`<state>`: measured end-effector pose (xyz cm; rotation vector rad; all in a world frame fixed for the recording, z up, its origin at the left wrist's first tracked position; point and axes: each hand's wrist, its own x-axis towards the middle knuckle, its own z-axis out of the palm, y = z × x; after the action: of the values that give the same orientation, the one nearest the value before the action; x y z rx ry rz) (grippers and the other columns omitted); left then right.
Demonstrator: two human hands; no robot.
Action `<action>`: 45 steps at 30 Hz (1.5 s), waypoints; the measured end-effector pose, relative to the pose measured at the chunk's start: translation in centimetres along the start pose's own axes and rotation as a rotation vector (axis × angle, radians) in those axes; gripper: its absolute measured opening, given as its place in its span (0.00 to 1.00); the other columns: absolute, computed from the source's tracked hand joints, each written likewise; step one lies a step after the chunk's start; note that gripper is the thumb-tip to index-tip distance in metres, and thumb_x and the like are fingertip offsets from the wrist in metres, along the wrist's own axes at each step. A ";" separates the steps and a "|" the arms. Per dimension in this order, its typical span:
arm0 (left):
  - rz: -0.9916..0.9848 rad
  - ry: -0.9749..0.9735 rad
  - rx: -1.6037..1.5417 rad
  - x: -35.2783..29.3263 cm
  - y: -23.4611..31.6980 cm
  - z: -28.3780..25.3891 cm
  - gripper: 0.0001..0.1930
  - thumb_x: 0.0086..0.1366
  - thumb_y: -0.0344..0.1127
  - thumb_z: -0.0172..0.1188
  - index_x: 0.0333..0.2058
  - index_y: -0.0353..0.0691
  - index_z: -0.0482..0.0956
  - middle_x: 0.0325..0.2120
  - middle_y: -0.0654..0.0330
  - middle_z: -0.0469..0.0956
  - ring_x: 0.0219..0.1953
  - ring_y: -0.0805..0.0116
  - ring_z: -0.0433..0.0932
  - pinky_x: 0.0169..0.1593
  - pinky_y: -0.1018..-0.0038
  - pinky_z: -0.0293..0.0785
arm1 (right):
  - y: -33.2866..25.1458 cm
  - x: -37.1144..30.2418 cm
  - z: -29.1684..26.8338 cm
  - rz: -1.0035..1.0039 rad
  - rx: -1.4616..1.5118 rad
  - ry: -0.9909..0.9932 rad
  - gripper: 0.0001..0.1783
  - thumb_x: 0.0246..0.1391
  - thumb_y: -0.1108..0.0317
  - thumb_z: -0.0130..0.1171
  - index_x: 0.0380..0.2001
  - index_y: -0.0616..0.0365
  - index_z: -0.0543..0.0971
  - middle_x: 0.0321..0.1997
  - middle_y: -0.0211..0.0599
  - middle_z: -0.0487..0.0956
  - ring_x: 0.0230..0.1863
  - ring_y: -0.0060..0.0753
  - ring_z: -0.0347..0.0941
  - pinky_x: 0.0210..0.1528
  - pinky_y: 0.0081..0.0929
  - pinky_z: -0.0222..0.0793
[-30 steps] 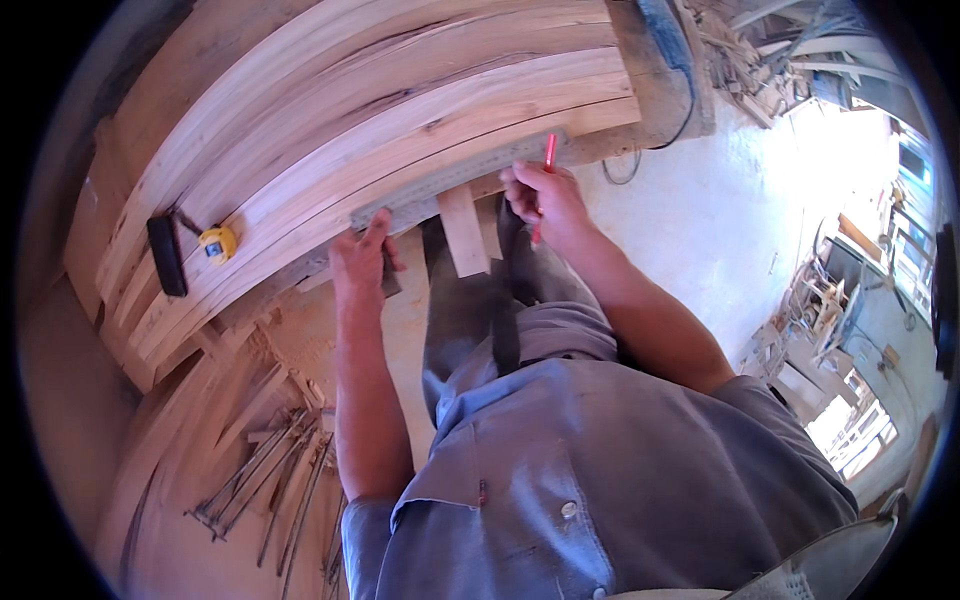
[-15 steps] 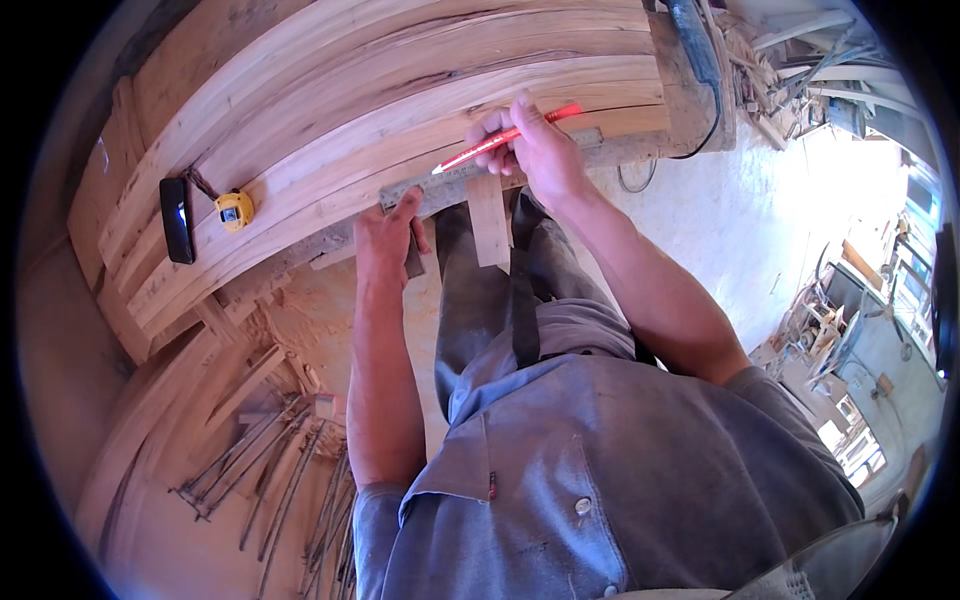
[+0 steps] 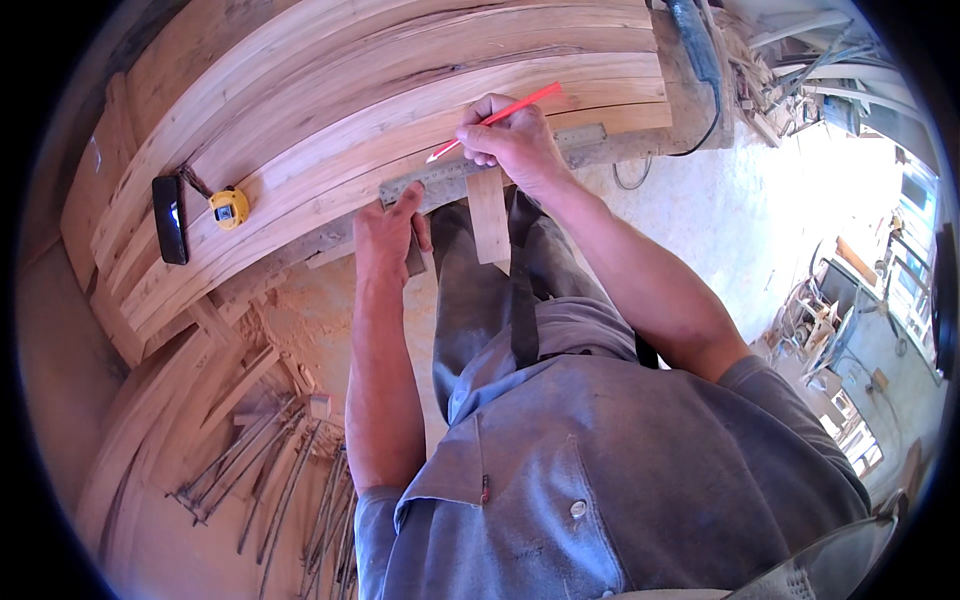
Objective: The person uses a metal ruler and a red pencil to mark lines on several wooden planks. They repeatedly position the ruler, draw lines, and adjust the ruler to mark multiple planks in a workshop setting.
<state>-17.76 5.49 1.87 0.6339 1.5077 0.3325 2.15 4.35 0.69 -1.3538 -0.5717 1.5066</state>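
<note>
My right hand (image 3: 510, 135) is closed round a red pencil (image 3: 530, 100), its pale tip pointing left, close to the front board. Whether the tip touches the wood I cannot tell. A grey metal ruler (image 3: 450, 180) lies along the front edge of the wooden boards (image 3: 400, 130). My left hand (image 3: 390, 228) grips the ruler's left end, thumb on top and fingers below the edge. Beneath the ruler's middle a short light wooden piece (image 3: 488, 225) sticks out toward me; whether the two are joined is unclear. A dark strip (image 3: 415, 258) shows beside my left fingers.
On the boards' left part lie a black phone (image 3: 170, 220) and a yellow tape measure (image 3: 229, 208). A blue corded power tool (image 3: 695, 45) is at the far right of the bench. Metal bar clamps (image 3: 270, 470) and curved timber (image 3: 150, 410) are at the lower left.
My right hand has moved slightly left and away from me with the pencil, its fingers more curled round it. My left hand and the ruler stay nearly in place.
</note>
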 end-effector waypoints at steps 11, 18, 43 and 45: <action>-0.010 -0.033 0.009 0.2 -0.1 -0.3 0.14 0.65 0.41 0.65 0.36 0.35 0.75 0.13 0.60 0.71 0.10 0.69 0.68 0.15 0.69 0.66 | 1.2 0.4 0.9 -0.003 -0.070 -0.012 0.02 0.53 0.75 0.60 0.29 0.62 0.77 0.22 0.31 0.76 0.23 0.18 0.71 0.26 0.19 0.67; -0.048 -0.047 0.001 0.3 0.0 -0.6 0.14 0.65 0.41 0.64 0.36 0.35 0.75 0.13 0.59 0.71 0.11 0.68 0.69 0.16 0.68 0.67 | 1.8 0.6 1.0 -0.039 -0.165 -0.038 0.02 0.53 0.76 0.59 0.28 0.63 0.78 0.24 0.32 0.77 0.25 0.19 0.73 0.29 0.20 0.72; -0.119 -0.056 -0.058 0.7 0.0 -1.0 0.14 0.65 0.41 0.63 0.28 0.36 0.75 0.14 0.59 0.71 0.12 0.67 0.70 0.18 0.67 0.70 | 0.1 1.0 1.1 0.089 -0.103 -0.046 0.08 0.57 0.67 0.64 0.32 0.61 0.82 0.21 0.29 0.77 0.21 0.16 0.67 0.23 0.16 0.60; -0.125 -0.065 -0.055 0.8 0.1 -1.0 0.14 0.65 0.40 0.61 0.33 0.31 0.74 0.16 0.58 0.72 0.12 0.67 0.70 0.17 0.68 0.68 | 0.2 1.0 1.2 0.083 -0.146 -0.018 0.08 0.57 0.67 0.63 0.32 0.61 0.82 0.22 0.30 0.78 0.21 0.16 0.69 0.23 0.16 0.61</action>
<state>-18.70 6.18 1.30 0.4998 1.4633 0.2543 1.09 5.49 0.41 -1.4930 -0.6544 1.5702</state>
